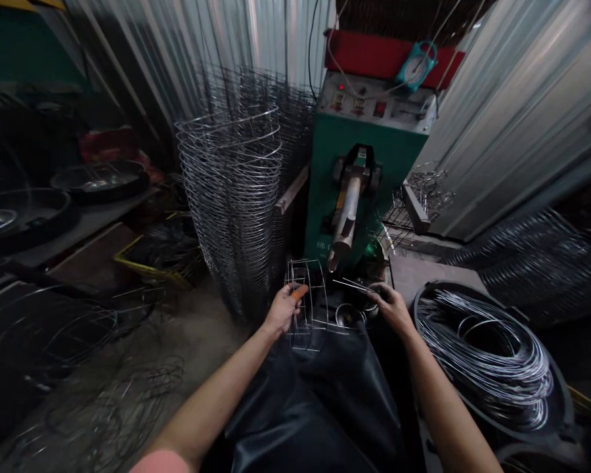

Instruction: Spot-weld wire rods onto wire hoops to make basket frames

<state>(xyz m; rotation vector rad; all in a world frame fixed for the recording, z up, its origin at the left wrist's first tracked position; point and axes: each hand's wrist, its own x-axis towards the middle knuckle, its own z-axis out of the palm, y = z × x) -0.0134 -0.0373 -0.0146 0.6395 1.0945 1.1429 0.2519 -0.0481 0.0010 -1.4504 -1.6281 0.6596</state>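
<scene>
My left hand [282, 311] is closed around part of a small wire frame [311, 299], whose thin bars stand above my lap. An orange covering [300, 293] shows at the thumb of that hand. Over to the right, my right hand [390, 306] pinches a thin metal wire [350, 284] that points left toward the frame, with a gap between them. Just beyond both hands, the rod-like electrode arm [347, 220] of a green machine [369, 148] slants down toward me. A small round dish [349, 316] sits below and between the hands.
Tall stacks of wire rings [231, 197] rise left of the machine. A black tub [564, 394] with coiled wire [492, 358] stands at my right. Loose wire pieces [123, 407] litter the left floor, near a yellow crate [128, 253]. A teal dial [416, 67] hangs on the machine.
</scene>
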